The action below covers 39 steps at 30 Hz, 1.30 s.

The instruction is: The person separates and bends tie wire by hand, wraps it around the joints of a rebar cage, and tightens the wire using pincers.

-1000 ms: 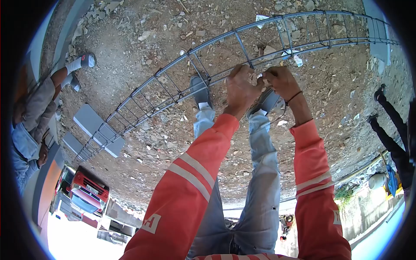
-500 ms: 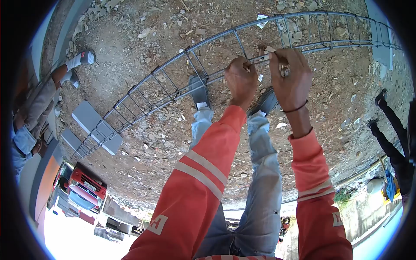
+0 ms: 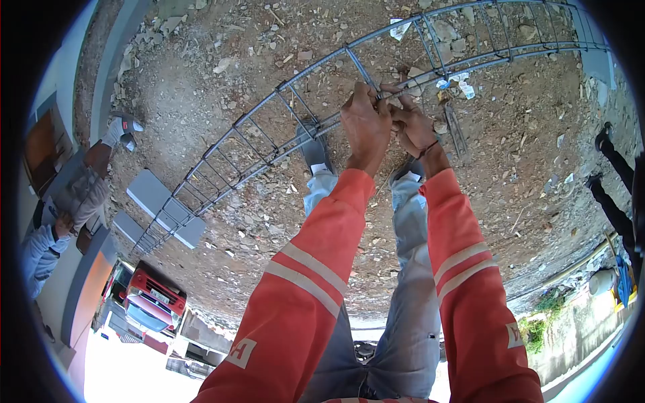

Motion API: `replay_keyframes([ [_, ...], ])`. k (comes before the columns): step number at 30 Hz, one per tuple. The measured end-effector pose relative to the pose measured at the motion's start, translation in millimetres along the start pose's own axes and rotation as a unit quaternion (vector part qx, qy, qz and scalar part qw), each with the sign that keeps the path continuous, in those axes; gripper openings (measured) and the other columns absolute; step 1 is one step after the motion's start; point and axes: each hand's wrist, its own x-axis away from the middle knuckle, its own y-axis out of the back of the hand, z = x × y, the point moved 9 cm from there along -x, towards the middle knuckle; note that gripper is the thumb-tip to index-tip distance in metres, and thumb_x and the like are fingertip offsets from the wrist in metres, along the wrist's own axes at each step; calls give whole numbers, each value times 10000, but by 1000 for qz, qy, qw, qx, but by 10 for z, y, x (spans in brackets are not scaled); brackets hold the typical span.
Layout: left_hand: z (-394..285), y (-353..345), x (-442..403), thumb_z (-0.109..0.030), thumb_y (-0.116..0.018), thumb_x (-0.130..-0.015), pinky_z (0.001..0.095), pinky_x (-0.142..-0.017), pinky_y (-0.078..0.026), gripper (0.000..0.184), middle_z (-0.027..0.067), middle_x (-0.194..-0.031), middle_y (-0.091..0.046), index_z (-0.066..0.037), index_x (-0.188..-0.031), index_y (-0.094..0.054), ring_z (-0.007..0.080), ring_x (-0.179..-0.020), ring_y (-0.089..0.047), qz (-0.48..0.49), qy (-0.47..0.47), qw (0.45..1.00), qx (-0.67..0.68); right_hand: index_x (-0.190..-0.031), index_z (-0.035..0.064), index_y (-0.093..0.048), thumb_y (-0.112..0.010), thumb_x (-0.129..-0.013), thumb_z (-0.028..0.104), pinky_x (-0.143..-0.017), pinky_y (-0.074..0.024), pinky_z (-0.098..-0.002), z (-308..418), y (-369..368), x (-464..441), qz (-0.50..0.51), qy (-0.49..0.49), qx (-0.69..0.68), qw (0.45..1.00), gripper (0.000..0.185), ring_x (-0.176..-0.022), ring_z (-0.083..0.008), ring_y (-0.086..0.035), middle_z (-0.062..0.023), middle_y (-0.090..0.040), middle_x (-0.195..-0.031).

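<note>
A long rebar cage of grey bars with crosswise ties curves over the dirt ground, from lower left to upper right. My left hand is at its near bar, where a crosswise tie meets it, with the fingers pinched around the joint. Close beside it, almost touching, my right hand has its fingers bent together at the same bar. Whatever lies between my right fingertips is too small to make out.
Grey blocks lie under the cage's left end. A seated person is at the left, and a person's dark-clad legs are at the right. A red vehicle stands lower left. Paper scraps and a wooden piece lie beyond my hands.
My right hand moved right and away from my left hand, then came back beside it at the bar. The view has shifted slightly. The seated person's arm has moved.
</note>
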Motion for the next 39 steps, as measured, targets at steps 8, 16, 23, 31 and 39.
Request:
replay_keyframes([
  [8,-34,29,6,1,-675,-746,438,-599,-482,112,176,-701,-631,-8,-801,-578,358,-650,-641,3,-4,1000,-5,-1276,70,-573,-492,-801,-33,-519,-333,-182,129,133,-83,12,48,198,979,492,-603,-32,-415,46,-563,-808],
  [16,2,-3,22,-3,-675,-757,417,-603,-498,75,179,-706,-645,11,-757,-601,336,-635,-653,16,-10,1000,5,-1067,101,-683,-616,-852,112,-671,-500,-395,176,188,-67,-207,129,630,738,225,-777,-262,-618,-75,-633,-967],
  [23,32,67,84,-50,-727,-744,374,-600,-513,100,159,-662,-666,14,-729,-650,272,-592,-670,13,47,998,30,-993,139,-721,-710,-812,172,-729,-516,-417,374,70,123,-223,261,558,756,185,-842,-325,-630,-137,-626,-961],
  [31,63,57,-6,-120,-771,-756,294,-605,-517,157,105,-687,-701,15,-769,-693,156,-597,-664,63,54,996,13,-865,55,-691,-702,-803,110,-672,-504,-342,237,74,93,-263,289,482,784,84,-749,-244,-631,-114,-635,-867],
  [39,50,4,-56,-81,-747,-784,260,-599,-508,128,74,-708,-690,24,-803,-675,101,-630,-636,88,23,994,67,-956,55,-656,-591,-870,108,-698,-506,-398,146,149,-146,-146,322,444,823,119,-759,-304,-634,-156,-637,-867],
])
